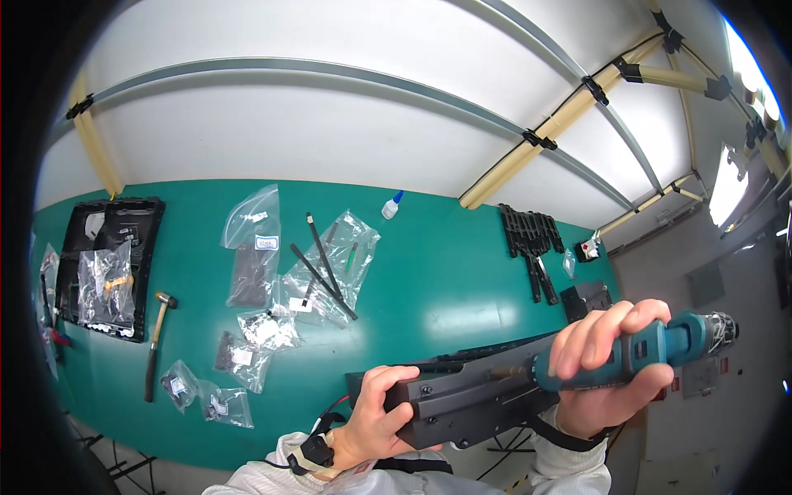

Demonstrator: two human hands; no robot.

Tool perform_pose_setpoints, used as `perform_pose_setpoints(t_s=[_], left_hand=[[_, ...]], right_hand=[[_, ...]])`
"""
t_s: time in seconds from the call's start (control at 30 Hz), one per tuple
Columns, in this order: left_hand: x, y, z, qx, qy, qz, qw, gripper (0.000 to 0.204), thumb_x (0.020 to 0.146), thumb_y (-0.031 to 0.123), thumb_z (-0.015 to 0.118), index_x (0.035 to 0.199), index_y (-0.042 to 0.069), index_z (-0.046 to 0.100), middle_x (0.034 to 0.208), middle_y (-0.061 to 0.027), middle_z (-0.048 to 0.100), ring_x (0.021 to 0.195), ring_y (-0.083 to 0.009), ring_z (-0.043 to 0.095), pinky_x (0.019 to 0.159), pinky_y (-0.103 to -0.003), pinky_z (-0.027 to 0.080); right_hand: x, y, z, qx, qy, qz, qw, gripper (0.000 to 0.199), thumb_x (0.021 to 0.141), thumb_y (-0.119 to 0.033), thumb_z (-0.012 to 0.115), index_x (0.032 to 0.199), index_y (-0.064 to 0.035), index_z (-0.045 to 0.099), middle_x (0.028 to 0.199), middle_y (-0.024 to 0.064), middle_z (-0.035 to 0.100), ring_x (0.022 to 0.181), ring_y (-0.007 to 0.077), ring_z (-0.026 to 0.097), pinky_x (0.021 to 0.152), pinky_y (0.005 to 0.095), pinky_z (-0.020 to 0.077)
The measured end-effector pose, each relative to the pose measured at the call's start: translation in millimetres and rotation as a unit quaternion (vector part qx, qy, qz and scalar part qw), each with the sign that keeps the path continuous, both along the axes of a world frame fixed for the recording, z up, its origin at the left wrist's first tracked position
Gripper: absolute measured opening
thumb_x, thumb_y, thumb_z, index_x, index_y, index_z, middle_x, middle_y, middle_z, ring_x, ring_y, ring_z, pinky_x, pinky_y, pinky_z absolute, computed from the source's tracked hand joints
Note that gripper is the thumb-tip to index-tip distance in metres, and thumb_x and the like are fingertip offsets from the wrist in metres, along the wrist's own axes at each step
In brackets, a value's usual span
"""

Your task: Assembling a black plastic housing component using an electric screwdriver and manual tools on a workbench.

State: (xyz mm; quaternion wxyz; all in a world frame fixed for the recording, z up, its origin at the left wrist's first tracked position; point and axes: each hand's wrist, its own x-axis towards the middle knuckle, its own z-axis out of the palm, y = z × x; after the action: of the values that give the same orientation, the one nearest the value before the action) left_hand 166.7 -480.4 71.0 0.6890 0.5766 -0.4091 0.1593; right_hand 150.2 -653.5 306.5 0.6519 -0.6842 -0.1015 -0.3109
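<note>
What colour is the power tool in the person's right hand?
The power tool is mostly teal, with darker parts; it shows in the head view, the only one here.

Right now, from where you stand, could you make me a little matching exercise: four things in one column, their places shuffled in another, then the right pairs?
Things
1. teal power tool
2. black housing
3. hammer
4. small white bottle

Places
A. near the far edge of the green table
B. gripped in the right hand
C. lying beside the black tray
D. held at one end by the left hand

Pairs: 1-B, 2-D, 3-C, 4-A
</note>
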Motion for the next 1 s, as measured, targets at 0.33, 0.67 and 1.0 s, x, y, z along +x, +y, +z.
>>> perform_pose_setpoints(t_s=[0.33, 0.67, 1.0], left_hand=[[5, 4, 5, 0.012, -0.007, -0.005, 1.000, 0.111, 0.072, 0.049, 0.094, 0.164, 0.038, 0.031, 0.141, -0.0216, 0.047, 0.115, -0.0378, 0.053, 0.094, -0.047, 0.047], [4, 2, 2, 0.016, -0.023, 0.014, 1.000, 0.113, 0.076, 0.053, 0.090, 0.165, 0.035, 0.023, 0.141, -0.0274, 0.048, 0.113, -0.0367, 0.055, 0.091, -0.047, 0.049], [2, 3, 5, -0.005, -0.001, 0.013, 1.000, 0.107, 0.072, 0.046, 0.095, 0.160, 0.032, 0.035, 0.142, -0.0222, 0.050, 0.120, -0.0374, 0.055, 0.098, -0.049, 0.046]], right_hand=[[5, -1, 0, 0.017, -0.011, -0.022, 1.000, 0.066, 0.094, -0.066, 0.066, 0.118, -0.0088, 0.043, 0.081, 0.0073, 0.058, 0.058, 0.0218, 0.061, 0.050, 0.0365, 0.0530], [5, 18, 18, 0.033, -0.117, 0.112, 0.986, 0.066, 0.098, -0.052, 0.071, 0.130, -0.0024, 0.042, 0.095, 0.0152, 0.062, 0.072, 0.0319, 0.069, 0.061, 0.0425, 0.0600], [26, 55, 1, 0.005, -0.102, 0.108, 0.989, 0.060, 0.101, -0.057, 0.063, 0.122, -0.0036, 0.043, 0.084, 0.0075, 0.056, 0.057, 0.0190, 0.060, 0.046, 0.0309, 0.0519]])
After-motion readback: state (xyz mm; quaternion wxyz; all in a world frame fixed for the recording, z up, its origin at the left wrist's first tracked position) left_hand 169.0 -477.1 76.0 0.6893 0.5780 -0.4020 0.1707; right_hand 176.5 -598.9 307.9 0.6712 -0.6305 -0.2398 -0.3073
